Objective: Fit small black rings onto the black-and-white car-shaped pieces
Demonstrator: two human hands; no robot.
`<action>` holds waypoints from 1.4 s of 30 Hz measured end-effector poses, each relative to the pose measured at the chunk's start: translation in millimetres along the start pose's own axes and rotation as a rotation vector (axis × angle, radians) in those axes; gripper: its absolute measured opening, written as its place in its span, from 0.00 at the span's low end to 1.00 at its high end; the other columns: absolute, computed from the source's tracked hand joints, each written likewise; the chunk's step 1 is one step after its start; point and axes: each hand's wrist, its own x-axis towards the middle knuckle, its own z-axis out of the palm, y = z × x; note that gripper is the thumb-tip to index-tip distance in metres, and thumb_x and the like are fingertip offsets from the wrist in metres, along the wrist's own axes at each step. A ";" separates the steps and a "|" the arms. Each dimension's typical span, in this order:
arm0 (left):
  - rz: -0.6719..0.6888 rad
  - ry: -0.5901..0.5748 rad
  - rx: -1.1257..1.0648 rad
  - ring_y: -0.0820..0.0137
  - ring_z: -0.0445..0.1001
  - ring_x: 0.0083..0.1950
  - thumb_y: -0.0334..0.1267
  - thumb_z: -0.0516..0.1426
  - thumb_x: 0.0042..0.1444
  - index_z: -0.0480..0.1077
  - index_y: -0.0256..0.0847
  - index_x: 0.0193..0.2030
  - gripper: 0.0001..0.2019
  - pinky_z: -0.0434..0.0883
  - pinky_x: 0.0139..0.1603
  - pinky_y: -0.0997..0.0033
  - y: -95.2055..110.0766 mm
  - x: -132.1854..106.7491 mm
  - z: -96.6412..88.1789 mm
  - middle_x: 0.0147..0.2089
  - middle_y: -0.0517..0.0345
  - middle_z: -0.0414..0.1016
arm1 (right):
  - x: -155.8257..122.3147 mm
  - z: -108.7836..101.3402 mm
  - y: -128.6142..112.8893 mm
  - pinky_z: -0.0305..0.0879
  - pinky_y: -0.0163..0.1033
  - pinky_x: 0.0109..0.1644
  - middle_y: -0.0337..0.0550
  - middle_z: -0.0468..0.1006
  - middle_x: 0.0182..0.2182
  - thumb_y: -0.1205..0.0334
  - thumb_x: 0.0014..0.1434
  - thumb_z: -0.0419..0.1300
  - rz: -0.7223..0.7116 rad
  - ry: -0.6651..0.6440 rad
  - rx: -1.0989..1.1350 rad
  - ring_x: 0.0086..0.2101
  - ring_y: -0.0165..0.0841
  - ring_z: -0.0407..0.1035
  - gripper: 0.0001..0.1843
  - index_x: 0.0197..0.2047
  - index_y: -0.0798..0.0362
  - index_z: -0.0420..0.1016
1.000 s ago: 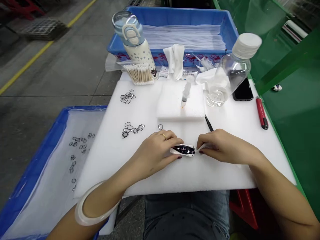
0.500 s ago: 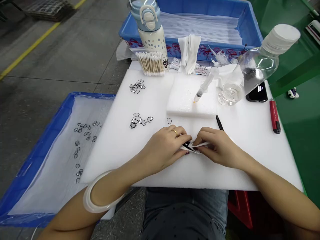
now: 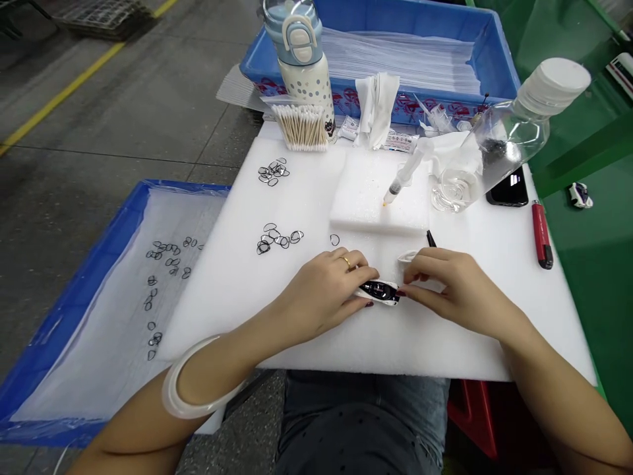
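With the left hand pinning the small black-and-white part to the foam pad just beside its fingertips, the right hand, pinching a white swab, does best to wipe lightly.

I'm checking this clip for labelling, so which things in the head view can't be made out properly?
- Black and white part: left end hidden under the left hand.
- Black tool: lower end covered by the right hand.
- Small white piece at the right fingertips: too small to identify.
- Water bottle: top cut off by the frame edge.
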 end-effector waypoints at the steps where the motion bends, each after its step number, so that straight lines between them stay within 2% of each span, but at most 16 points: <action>1: 0.002 0.003 0.001 0.61 0.71 0.43 0.38 0.56 0.63 0.71 0.38 0.51 0.11 0.70 0.42 0.62 0.1 0.1 -0.1 0.44 0.51 0.73 | 2.1 4.0 -1.2 0.62 0.37 0.35 0.42 0.75 0.33 0.61 0.64 0.59 0.022 -0.045 0.027 0.33 0.32 0.68 0.05 0.37 0.54 0.73; 3: 0.000 0.007 0.001 0.61 0.71 0.43 0.39 0.55 0.64 0.71 0.38 0.51 0.12 0.70 0.41 0.62 0.1 0.2 -0.2 0.44 0.51 0.73 | 6.2 11.5 -2.4 0.60 0.36 0.34 0.41 0.76 0.33 0.62 0.63 0.59 0.063 -0.093 0.032 0.33 0.32 0.68 0.04 0.39 0.53 0.72; 6: -0.002 0.004 -0.005 0.60 0.71 0.44 0.39 0.54 0.64 0.72 0.38 0.50 0.12 0.70 0.42 0.61 -0.2 -0.2 -0.1 0.44 0.50 0.73 | 9.9 17.6 -3.4 0.58 0.35 0.33 0.39 0.76 0.31 0.63 0.61 0.60 0.127 -0.095 0.053 0.31 0.30 0.67 0.03 0.36 0.53 0.72; 15: -0.015 -0.028 -0.004 0.60 0.70 0.44 0.37 0.57 0.62 0.72 0.37 0.50 0.11 0.70 0.43 0.60 -0.4 0.6 1.6 0.44 0.50 0.72 | 12.3 17.2 -13.3 0.53 0.35 0.29 0.36 0.74 0.26 0.64 0.58 0.61 0.288 -0.099 0.024 0.26 0.28 0.63 0.04 0.32 0.53 0.72; 17: -0.023 -0.037 -0.027 0.60 0.70 0.44 0.37 0.58 0.62 0.72 0.38 0.49 0.11 0.70 0.43 0.59 -2.2 1.6 0.8 0.44 0.51 0.72 | 12.4 16.1 -11.9 0.55 0.36 0.31 0.38 0.75 0.27 0.64 0.58 0.60 0.260 -0.076 0.000 0.28 0.30 0.64 0.03 0.32 0.53 0.72; 19: -0.030 -0.051 -0.079 0.60 0.71 0.45 0.40 0.61 0.60 0.71 0.40 0.51 0.14 0.70 0.44 0.59 -4.6 2.4 -2.0 0.45 0.52 0.72 | 11.9 16.2 -9.8 0.60 0.38 0.36 0.41 0.76 0.31 0.62 0.60 0.60 0.160 -0.031 0.004 0.33 0.33 0.67 0.04 0.36 0.54 0.72; 23: -0.054 -0.095 -0.242 0.56 0.72 0.53 0.47 0.71 0.45 0.62 0.50 0.63 0.39 0.73 0.50 0.56 -8.2 2.0 -9.7 0.54 0.52 0.70 | 9.0 25.2 -11.4 0.65 0.44 0.45 0.50 0.78 0.42 0.56 0.58 0.65 -0.065 -0.034 -0.024 0.41 0.41 0.69 0.21 0.52 0.56 0.69; 26: -0.087 -0.080 -0.303 0.51 0.67 0.62 0.48 0.73 0.39 0.53 0.55 0.69 0.51 0.70 0.59 0.49 -9.1 -0.2 -9.7 0.64 0.50 0.63 | 8.2 35.5 -17.4 0.64 0.48 0.47 0.52 0.79 0.44 0.63 0.57 0.62 -0.115 -0.051 -0.168 0.43 0.44 0.71 0.29 0.62 0.57 0.63; 29: -0.136 -0.096 -0.347 0.47 0.61 0.67 0.46 0.72 0.40 0.50 0.56 0.71 0.53 0.65 0.64 0.44 -9.6 -0.9 -5.5 0.68 0.48 0.58 | 6.0 31.9 -22.3 0.65 0.48 0.46 0.51 0.79 0.41 0.65 0.55 0.60 -0.123 -0.049 -0.206 0.41 0.44 0.73 0.31 0.62 0.56 0.63; 32: -0.196 -0.101 -0.409 0.49 0.62 0.66 0.41 0.69 0.44 0.47 0.55 0.72 0.51 0.65 0.64 0.47 -8.6 1.2 -3.1 0.70 0.49 0.57 | -13.4 6.4 -13.7 0.67 0.46 0.46 0.48 0.80 0.41 0.64 0.54 0.61 -0.081 0.050 -0.130 0.41 0.42 0.74 0.28 0.59 0.54 0.66; 35: -0.224 -0.138 -0.355 0.49 0.60 0.68 0.39 0.68 0.44 0.52 0.52 0.71 0.48 0.63 0.66 0.50 -5.8 3.6 -2.9 0.70 0.50 0.57 | -65.6 -28.6 24.6 0.68 0.44 0.49 0.46 0.78 0.47 0.60 0.56 0.60 0.118 0.296 -0.038 0.44 0.38 0.73 0.26 0.59 0.49 0.66; 36: -0.230 -0.155 -0.310 0.48 0.58 0.69 0.39 0.68 0.44 0.54 0.51 0.70 0.47 0.62 0.67 0.49 -5.1 3.9 -2.5 0.71 0.50 0.56 | -90.7 -38.6 43.3 0.68 0.43 0.51 0.46 0.77 0.49 0.58 0.57 0.60 0.253 0.389 -0.059 0.45 0.38 0.73 0.26 0.59 0.48 0.66; 38: -0.235 -0.184 -0.222 0.46 0.55 0.71 0.40 0.68 0.44 0.60 0.51 0.68 0.42 0.61 0.67 0.46 -5.0 3.9 -0.4 0.71 0.51 0.56 | -148.4 -52.9 81.9 0.68 0.41 0.49 0.43 0.78 0.49 0.55 0.56 0.59 0.698 0.517 -0.231 0.45 0.37 0.73 0.26 0.58 0.46 0.66; 39: -0.234 -0.197 -0.190 0.45 0.55 0.71 0.41 0.67 0.44 0.62 0.52 0.67 0.40 0.61 0.67 0.45 -5.8 3.7 1.2 0.72 0.51 0.56 | -178.5 -57.0 99.1 0.69 0.43 0.46 0.47 0.78 0.48 0.55 0.56 0.57 0.856 0.557 -0.284 0.44 0.41 0.74 0.26 0.59 0.50 0.66; 41: -0.230 -0.216 -0.155 0.44 0.54 0.71 0.42 0.66 0.45 0.64 0.54 0.66 0.38 0.60 0.67 0.44 -8.7 3.3 4.9 0.72 0.53 0.56 | -232.8 -61.0 124.9 0.69 0.47 0.38 0.56 0.79 0.44 0.53 0.55 0.56 1.071 0.587 -0.346 0.40 0.48 0.74 0.28 0.56 0.58 0.68; 42: -0.227 -0.223 -0.149 0.44 0.54 0.71 0.42 0.66 0.46 0.64 0.54 0.66 0.38 0.59 0.68 0.44 -10.3 3.3 6.5 0.72 0.53 0.55 | -253.9 -62.1 133.8 0.68 0.47 0.36 0.57 0.80 0.42 0.53 0.54 0.56 1.150 0.586 -0.364 0.39 0.50 0.75 0.27 0.54 0.60 0.70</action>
